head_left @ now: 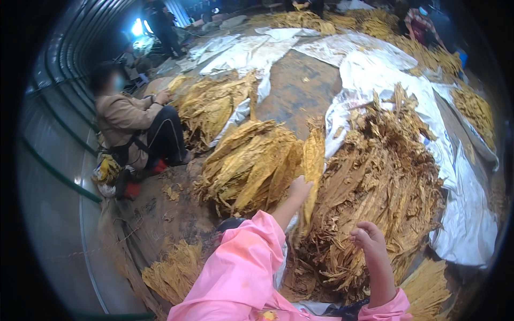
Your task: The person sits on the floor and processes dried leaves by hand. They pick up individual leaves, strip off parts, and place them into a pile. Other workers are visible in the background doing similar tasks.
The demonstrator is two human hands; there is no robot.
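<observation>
My left hand (301, 188) is closed around a long yellow dried leaf (313, 160), which looks like tobacco and stands upright from my grip. The leaf is between a yellow leaf pile (251, 160) on the left and a larger, browner leaf pile (375, 187) on the right. Over the near side of the brown pile, my right hand (368, 236) is raised with its fingers bent and partly apart; I see nothing in it. Pink sleeves cover both my arms.
At the left a person (131, 115) sits low beside another leaf pile (214, 104). White plastic sheets (369, 75) lie across the ground and around the brown pile. Smaller leaf bundles (174, 273) lie near me. Another person (420, 24) bends over leaves at the far right. A curved wall (59, 187) runs along the left.
</observation>
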